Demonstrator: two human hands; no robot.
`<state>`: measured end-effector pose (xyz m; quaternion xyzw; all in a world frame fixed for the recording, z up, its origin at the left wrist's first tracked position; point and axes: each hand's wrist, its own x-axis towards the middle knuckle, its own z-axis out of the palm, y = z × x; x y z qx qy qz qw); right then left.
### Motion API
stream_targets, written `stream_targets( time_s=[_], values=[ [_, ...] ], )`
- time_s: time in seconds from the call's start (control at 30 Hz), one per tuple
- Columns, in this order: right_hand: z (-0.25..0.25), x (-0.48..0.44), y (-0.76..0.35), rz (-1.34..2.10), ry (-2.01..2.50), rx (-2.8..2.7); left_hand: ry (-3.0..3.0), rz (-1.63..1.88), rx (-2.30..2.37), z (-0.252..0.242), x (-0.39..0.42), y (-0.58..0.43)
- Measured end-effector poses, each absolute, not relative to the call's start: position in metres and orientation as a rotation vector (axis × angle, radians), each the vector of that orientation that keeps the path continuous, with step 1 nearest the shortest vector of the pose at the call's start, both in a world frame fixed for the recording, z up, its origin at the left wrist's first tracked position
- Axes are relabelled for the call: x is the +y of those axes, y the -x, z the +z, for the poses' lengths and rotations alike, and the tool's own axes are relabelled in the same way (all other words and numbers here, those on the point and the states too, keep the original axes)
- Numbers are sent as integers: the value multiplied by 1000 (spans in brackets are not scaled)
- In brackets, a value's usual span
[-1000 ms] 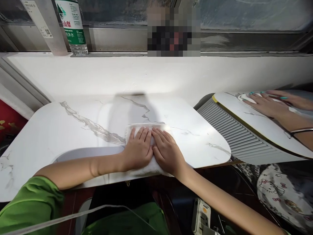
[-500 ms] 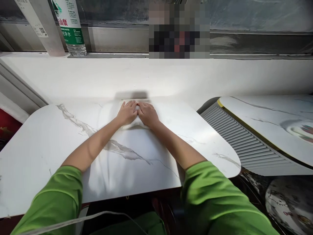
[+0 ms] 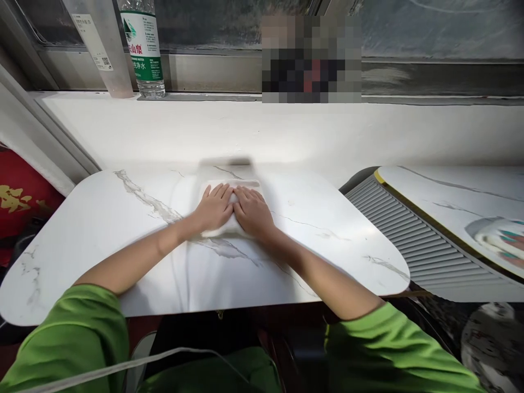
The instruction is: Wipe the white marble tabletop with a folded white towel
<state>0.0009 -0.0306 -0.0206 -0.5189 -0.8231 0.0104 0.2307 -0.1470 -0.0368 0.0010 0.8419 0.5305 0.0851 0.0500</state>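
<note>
A folded white cloth (image 3: 231, 228) lies on the far middle of a white marble-patterned tabletop (image 3: 102, 229). My left hand (image 3: 214, 208) and my right hand (image 3: 252, 212) lie side by side on the cloth, palms down, fingers stretched flat and pointing away from me. Both press it against the table. Most of the cloth is hidden under the hands; only its far edge and near edge show. A damp streak runs along the tabletop from the cloth toward me. Both my arms wear green short sleeves.
A white sill runs behind the table, with a water bottle (image 3: 143, 49) and a frosted tube (image 3: 104, 52) on the window ledge. At the right stands a second marble tabletop (image 3: 450, 196), where another person's hand (image 3: 505, 243) rests on a cloth. A white cable (image 3: 135, 363) crosses my lap.
Both hands pushed the cloth from the near edge to the far edge of the table, then drew it slightly back toward me. The other person's hand shifted to the right.
</note>
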Motion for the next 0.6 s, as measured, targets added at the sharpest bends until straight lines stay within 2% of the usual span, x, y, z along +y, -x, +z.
stream_targets(
  time_s=[0.2,0.33,0.47,0.6],
  values=[
    [-16,-128,-1,-44,1226,-2475,-2638,256,1524,8,-138,168],
    [-8,-159,4,-51,1125,-2536,-2599,238,1523,12,-171,180],
    [-12,-139,19,-6,1140,-2509,-2517,252,1608,10,-156,188],
    [-20,-74,42,34,1196,-2489,-2431,297,1741,6,-94,199]
  ],
)
